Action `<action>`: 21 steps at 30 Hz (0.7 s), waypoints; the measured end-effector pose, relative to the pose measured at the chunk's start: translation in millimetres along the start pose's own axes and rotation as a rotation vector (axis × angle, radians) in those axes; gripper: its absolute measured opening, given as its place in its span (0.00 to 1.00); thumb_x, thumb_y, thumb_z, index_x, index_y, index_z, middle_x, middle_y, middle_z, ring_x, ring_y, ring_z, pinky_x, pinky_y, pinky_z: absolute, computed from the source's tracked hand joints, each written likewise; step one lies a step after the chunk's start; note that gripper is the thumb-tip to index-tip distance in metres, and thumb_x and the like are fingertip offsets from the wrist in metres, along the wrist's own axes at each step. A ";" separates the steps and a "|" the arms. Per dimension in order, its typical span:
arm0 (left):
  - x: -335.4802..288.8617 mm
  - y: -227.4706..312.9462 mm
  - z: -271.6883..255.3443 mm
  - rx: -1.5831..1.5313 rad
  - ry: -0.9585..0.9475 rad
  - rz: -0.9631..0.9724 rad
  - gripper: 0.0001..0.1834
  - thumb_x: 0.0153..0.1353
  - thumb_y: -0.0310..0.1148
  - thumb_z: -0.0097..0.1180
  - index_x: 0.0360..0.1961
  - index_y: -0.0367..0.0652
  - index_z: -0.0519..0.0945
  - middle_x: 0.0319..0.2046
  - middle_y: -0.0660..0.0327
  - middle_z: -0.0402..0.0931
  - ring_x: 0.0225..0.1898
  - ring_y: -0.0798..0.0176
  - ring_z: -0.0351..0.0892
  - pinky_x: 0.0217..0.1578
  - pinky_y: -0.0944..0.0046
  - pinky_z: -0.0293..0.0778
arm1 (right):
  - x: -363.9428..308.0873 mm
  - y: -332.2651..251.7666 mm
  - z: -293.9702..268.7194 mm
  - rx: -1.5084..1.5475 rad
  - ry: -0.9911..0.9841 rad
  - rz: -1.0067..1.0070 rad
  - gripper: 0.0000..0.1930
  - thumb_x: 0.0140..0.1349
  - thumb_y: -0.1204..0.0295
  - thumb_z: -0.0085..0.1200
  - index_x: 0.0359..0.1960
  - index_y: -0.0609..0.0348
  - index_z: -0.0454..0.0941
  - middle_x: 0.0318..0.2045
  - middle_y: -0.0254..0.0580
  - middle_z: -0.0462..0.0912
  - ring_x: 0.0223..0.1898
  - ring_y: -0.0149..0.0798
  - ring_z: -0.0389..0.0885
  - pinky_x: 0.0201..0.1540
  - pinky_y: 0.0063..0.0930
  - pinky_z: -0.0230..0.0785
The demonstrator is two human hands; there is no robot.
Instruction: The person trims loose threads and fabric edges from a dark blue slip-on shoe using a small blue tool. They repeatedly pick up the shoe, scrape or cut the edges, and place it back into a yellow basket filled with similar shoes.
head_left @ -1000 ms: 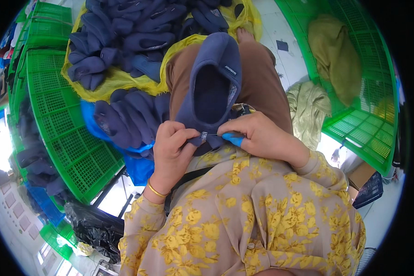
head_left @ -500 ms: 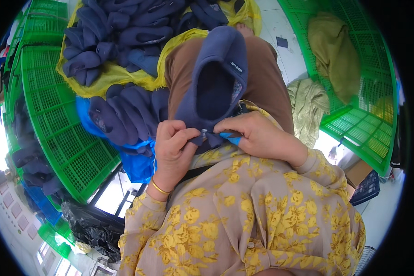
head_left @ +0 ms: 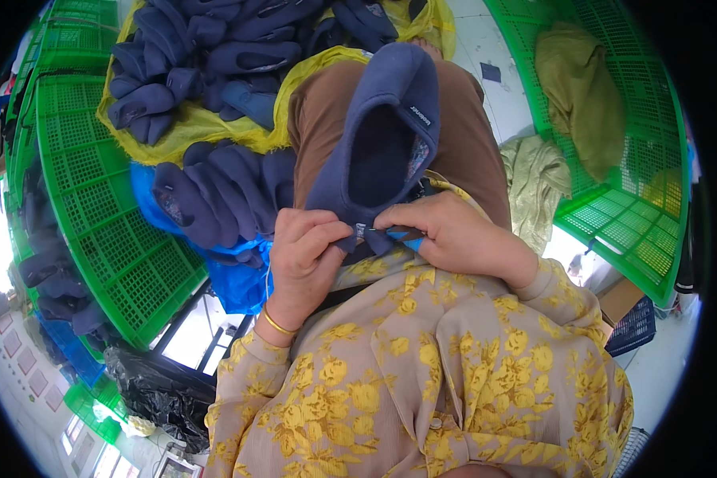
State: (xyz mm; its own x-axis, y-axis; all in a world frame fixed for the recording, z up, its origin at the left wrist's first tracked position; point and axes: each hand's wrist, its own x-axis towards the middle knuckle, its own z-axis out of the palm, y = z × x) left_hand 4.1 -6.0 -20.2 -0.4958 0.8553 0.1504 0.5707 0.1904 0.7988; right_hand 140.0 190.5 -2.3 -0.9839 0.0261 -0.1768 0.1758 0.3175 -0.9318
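Note:
A navy fabric slipper lies across my lap, toe pointing away from me and its opening facing up. My left hand is closed at the near end of the slipper, thumb and fingers pinching a piece of navy fabric at the heel edge. Close beside it, my right hand wraps round a small tool with a blue and dark handle. The tool's thin tip points at the heel edge between the two hands. My fingers hide most of the tool, so its exact kind does not show.
Many navy slippers are heaped on a yellow woven sheet ahead, with more slippers on blue plastic at left. Green crates stand left and right. Pale cloth hangs at right. A black plastic bag lies lower left.
The slipper has shifted slightly to the right and tilted a little. Both hands stay at the heel edge, and the right hand with the tool has moved slightly to the right.

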 end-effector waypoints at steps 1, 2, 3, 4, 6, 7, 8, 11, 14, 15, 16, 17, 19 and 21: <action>0.3 1.1 -1.1 -0.009 -0.009 -0.009 0.14 0.42 0.20 0.67 0.33 0.44 0.83 0.33 0.62 0.79 0.37 0.56 0.73 0.38 0.61 0.68 | -1.7 2.8 1.3 0.006 0.003 -0.005 0.23 0.47 0.87 0.47 0.47 0.60 0.79 0.37 0.54 0.83 0.40 0.55 0.82 0.43 0.41 0.74; 0.7 2.3 -2.2 -0.018 -0.017 -0.018 0.14 0.42 0.20 0.67 0.33 0.44 0.83 0.33 0.62 0.79 0.37 0.56 0.73 0.38 0.61 0.68 | -2.8 4.9 2.7 0.012 0.007 -0.010 0.23 0.47 0.87 0.47 0.47 0.60 0.79 0.37 0.54 0.83 0.40 0.55 0.82 0.43 0.41 0.74; 2.0 4.3 -2.4 -0.013 -0.017 -0.025 0.14 0.43 0.20 0.67 0.34 0.44 0.83 0.33 0.62 0.79 0.37 0.57 0.73 0.38 0.61 0.67 | -3.2 6.5 4.0 0.017 0.009 -0.013 0.23 0.48 0.87 0.46 0.48 0.59 0.78 0.37 0.54 0.83 0.40 0.56 0.82 0.43 0.41 0.74; 3.8 7.1 -2.1 -0.007 -0.017 -0.032 0.13 0.44 0.21 0.67 0.34 0.44 0.83 0.33 0.62 0.80 0.37 0.57 0.74 0.39 0.61 0.67 | -3.6 7.7 5.3 0.023 0.012 -0.016 0.24 0.48 0.87 0.46 0.48 0.58 0.78 0.36 0.54 0.83 0.40 0.56 0.82 0.42 0.41 0.74; 4.6 8.8 -1.5 -0.003 -0.023 -0.046 0.13 0.45 0.22 0.67 0.34 0.44 0.83 0.33 0.63 0.80 0.36 0.57 0.74 0.39 0.62 0.67 | -4.3 10.2 8.5 0.031 0.014 -0.010 0.24 0.48 0.87 0.46 0.49 0.55 0.76 0.35 0.53 0.83 0.40 0.56 0.82 0.41 0.42 0.73; 4.6 9.1 -1.4 -0.005 -0.029 -0.053 0.12 0.46 0.22 0.67 0.34 0.44 0.83 0.33 0.63 0.80 0.36 0.58 0.74 0.39 0.62 0.66 | -4.8 11.4 10.6 0.033 0.013 0.000 0.24 0.47 0.87 0.46 0.48 0.54 0.76 0.35 0.53 0.83 0.39 0.56 0.82 0.41 0.42 0.73; 4.6 9.2 -1.4 -0.006 -0.035 -0.060 0.12 0.46 0.22 0.67 0.34 0.44 0.83 0.32 0.63 0.80 0.36 0.58 0.74 0.40 0.62 0.66 | -5.2 11.7 11.9 0.036 0.012 0.010 0.25 0.47 0.88 0.46 0.48 0.53 0.75 0.34 0.53 0.82 0.39 0.56 0.82 0.41 0.42 0.73; 3.1 6.2 -1.3 -0.133 -0.044 -0.144 0.11 0.46 0.23 0.68 0.34 0.44 0.84 0.32 0.63 0.81 0.36 0.59 0.74 0.39 0.62 0.66 | -5.4 10.5 13.8 0.006 -0.021 0.049 0.25 0.46 0.88 0.46 0.48 0.55 0.75 0.39 0.50 0.83 0.42 0.54 0.82 0.43 0.35 0.73; 2.9 5.3 -2.7 -0.156 -0.063 -0.157 0.10 0.46 0.23 0.68 0.33 0.44 0.84 0.31 0.63 0.81 0.35 0.59 0.74 0.39 0.63 0.65 | -5.1 13.1 17.7 0.009 -0.007 0.020 0.26 0.45 0.88 0.46 0.48 0.55 0.74 0.39 0.49 0.83 0.41 0.54 0.82 0.41 0.34 0.73; 3.4 5.2 -3.1 -0.158 -0.071 -0.157 0.10 0.46 0.23 0.68 0.32 0.44 0.84 0.31 0.63 0.81 0.35 0.60 0.74 0.39 0.63 0.66 | -4.8 13.5 19.9 0.019 0.023 -0.006 0.25 0.45 0.89 0.46 0.48 0.54 0.74 0.36 0.50 0.82 0.40 0.55 0.82 0.40 0.36 0.73; 4.3 5.2 -3.6 -0.160 -0.078 -0.157 0.10 0.46 0.23 0.68 0.32 0.44 0.84 0.31 0.63 0.81 0.35 0.60 0.74 0.39 0.63 0.66 | -4.2 13.4 22.7 0.029 0.052 -0.031 0.25 0.45 0.89 0.46 0.47 0.53 0.73 0.34 0.50 0.82 0.38 0.55 0.82 0.39 0.38 0.72; 5.2 5.3 -4.0 -0.162 -0.085 -0.157 0.09 0.46 0.23 0.68 0.32 0.43 0.84 0.31 0.63 0.81 0.35 0.60 0.74 0.39 0.63 0.66 | -4.0 13.3 24.3 0.040 0.082 -0.057 0.25 0.45 0.89 0.46 0.46 0.53 0.73 0.31 0.51 0.81 0.37 0.55 0.81 0.38 0.40 0.72; 6.8 5.2 -3.8 -0.170 -0.086 -0.149 0.09 0.46 0.23 0.68 0.32 0.44 0.85 0.30 0.63 0.81 0.35 0.60 0.74 0.39 0.63 0.66 | -4.0 13.4 24.9 0.048 0.075 -0.050 0.24 0.45 0.89 0.46 0.46 0.53 0.73 0.31 0.50 0.81 0.37 0.56 0.81 0.38 0.39 0.72; 6.8 5.3 -3.3 -0.172 -0.085 -0.143 0.10 0.46 0.23 0.68 0.32 0.44 0.85 0.30 0.63 0.81 0.35 0.60 0.74 0.39 0.63 0.66 | -4.4 13.8 25.1 0.049 0.064 -0.039 0.24 0.45 0.89 0.46 0.45 0.54 0.73 0.33 0.50 0.81 0.38 0.55 0.81 0.38 0.37 0.72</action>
State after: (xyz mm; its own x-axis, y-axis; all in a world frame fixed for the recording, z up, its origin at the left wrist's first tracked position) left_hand 1.6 -0.7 -13.0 -0.5022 0.8646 -0.0154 0.3749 0.2337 0.8972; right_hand 147.5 171.0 -22.3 -0.9898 0.0759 -0.1209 0.1372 0.2724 -0.9523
